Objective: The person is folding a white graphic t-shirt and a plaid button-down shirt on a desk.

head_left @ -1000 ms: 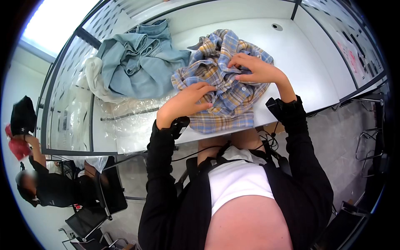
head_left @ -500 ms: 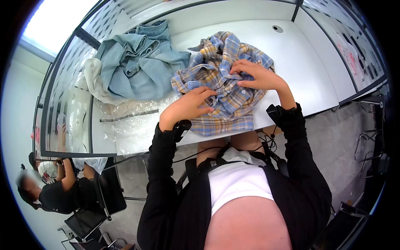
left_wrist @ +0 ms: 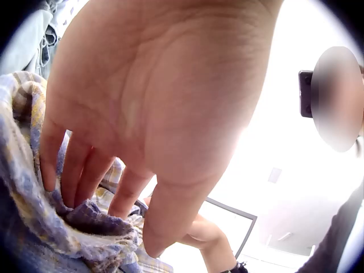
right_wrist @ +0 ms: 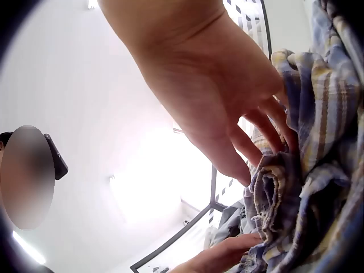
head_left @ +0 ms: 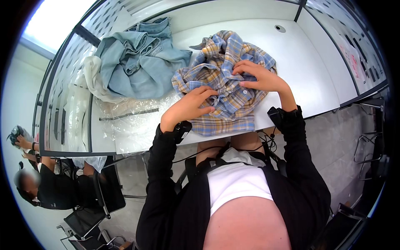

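A blue, yellow and white plaid shirt [head_left: 243,102] lies crumpled on the white table, with a button showing near its middle. My left hand [head_left: 189,106] rests on the shirt's near left part, its fingers reaching into the folds. In the left wrist view the fingers [left_wrist: 128,196] are fairly straight, with the thumb apart from them. My right hand [head_left: 263,79] touches the shirt's right side. Its fingertips dip among the folds in the right wrist view, and the thumb [right_wrist: 230,168] stands apart at a rolled edge of cloth [right_wrist: 270,187].
Light blue jeans [head_left: 154,68] lie in a heap left of the shirt, beside a white cloth [head_left: 93,77]. Clear plastic packaging [head_left: 133,121] spreads over the table's front left. Framed panels enclose the table [head_left: 308,79]. Another person [head_left: 62,189] sits beyond the left panel.
Both hands stay on the shirt and have hardly shifted. The shirt's shape looks nearly the same. At left, the other person's arms have moved and now hold a dark greyish item.
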The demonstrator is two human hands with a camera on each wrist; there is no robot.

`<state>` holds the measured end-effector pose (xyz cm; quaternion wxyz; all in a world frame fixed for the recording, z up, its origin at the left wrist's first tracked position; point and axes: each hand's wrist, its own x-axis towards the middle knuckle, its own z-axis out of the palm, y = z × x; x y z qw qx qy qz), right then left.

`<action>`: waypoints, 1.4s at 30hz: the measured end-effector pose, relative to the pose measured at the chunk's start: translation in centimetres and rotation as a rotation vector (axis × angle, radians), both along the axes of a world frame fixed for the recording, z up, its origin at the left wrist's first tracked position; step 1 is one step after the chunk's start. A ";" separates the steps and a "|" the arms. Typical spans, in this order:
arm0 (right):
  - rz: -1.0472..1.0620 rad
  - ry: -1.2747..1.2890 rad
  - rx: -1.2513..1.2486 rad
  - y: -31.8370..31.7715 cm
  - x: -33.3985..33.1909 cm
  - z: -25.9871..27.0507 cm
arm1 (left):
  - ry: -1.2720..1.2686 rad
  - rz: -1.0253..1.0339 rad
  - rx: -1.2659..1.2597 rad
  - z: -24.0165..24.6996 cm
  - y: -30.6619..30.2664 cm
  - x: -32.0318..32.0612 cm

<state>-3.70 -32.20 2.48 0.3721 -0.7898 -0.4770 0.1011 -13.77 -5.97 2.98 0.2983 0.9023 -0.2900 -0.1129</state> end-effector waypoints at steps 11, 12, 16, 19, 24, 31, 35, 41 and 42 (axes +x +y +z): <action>0.024 0.000 -0.006 -0.3 0.2 0.2 | -0.001 0.007 -0.050 -0.5 0.5 0.3; 0.014 -0.001 -0.011 -0.5 -0.2 0.1 | -0.006 0.004 -0.056 -0.7 0.5 0.2; -0.039 0.020 -0.083 -1.3 -0.8 -0.6 | 0.001 0.004 -0.111 -0.5 0.5 -0.1; -0.084 0.022 -0.118 -2.0 -1.4 -1.0 | 0.068 0.047 -0.098 -0.8 0.6 -0.2; -0.123 0.019 -0.122 -2.2 -2.5 -1.0 | 0.038 0.050 -0.113 -1.1 0.5 -0.3; -0.160 0.002 -0.155 -1.7 -2.8 -1.3 | 0.010 0.093 -0.136 -1.4 0.1 -1.0; -0.173 -0.035 -0.158 -1.7 -2.8 -1.5 | -0.008 0.096 -0.113 -1.5 0.1 -0.9; -0.191 -0.015 -0.159 -1.5 -3.1 -1.3 | 0.015 0.083 -0.149 -1.2 0.2 -1.0; -0.175 -0.009 -0.169 -1.6 -3.2 -1.0 | 0.036 0.082 -0.152 -1.1 0.4 -0.9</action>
